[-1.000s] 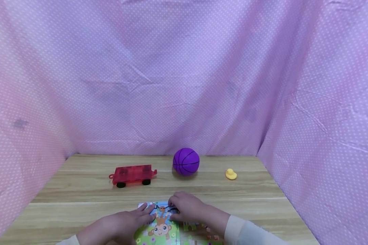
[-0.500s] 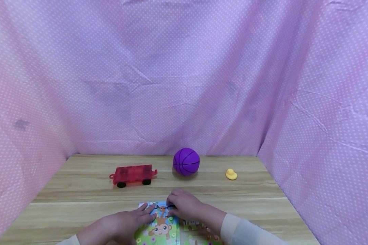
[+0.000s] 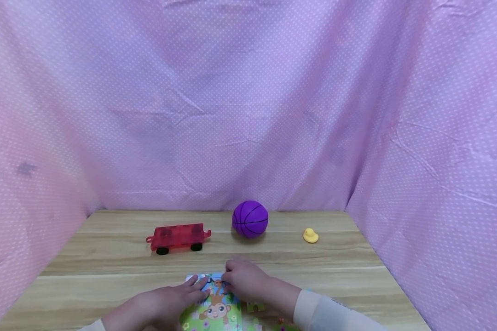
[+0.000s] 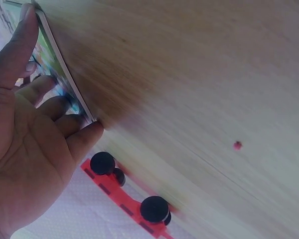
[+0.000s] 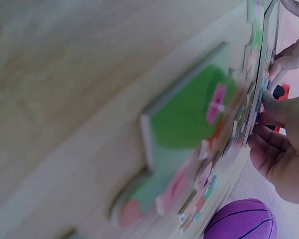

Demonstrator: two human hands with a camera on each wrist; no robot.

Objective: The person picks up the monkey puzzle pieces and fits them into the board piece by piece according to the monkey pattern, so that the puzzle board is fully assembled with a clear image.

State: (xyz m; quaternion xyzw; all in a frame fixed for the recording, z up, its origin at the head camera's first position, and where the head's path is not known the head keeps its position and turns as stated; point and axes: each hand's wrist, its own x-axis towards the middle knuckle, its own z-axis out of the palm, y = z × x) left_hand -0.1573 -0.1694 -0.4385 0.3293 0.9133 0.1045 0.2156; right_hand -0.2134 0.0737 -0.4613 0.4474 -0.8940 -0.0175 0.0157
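A jigsaw puzzle (image 3: 216, 313) with a monkey picture lies on the wooden table in front of me. My left hand (image 3: 170, 301) rests on its left side, fingers spread over the picture. In the left wrist view, the left fingers (image 4: 84, 137) reach over the puzzle's thin edge. At the upper right of the puzzle, my right hand (image 3: 248, 281) has thumb and fingers bent together, pinching a puzzle piece mostly hidden under them. Loose puzzle pieces (image 5: 189, 117) lie right of the puzzle, partly covered by the right forearm.
Behind the puzzle, a red toy wagon (image 3: 179, 236) stands at the left. A purple ball (image 3: 250, 219) with basketball lines sits at the back middle, and a yellow toy duck (image 3: 310, 236) is to its right. Pink dotted cloth (image 3: 232, 115) encloses the table (image 3: 107, 280).
My right hand has shifted slightly left over the puzzle, and the dark gap that showed by its fingertips is now covered. The left hand has stayed in place.
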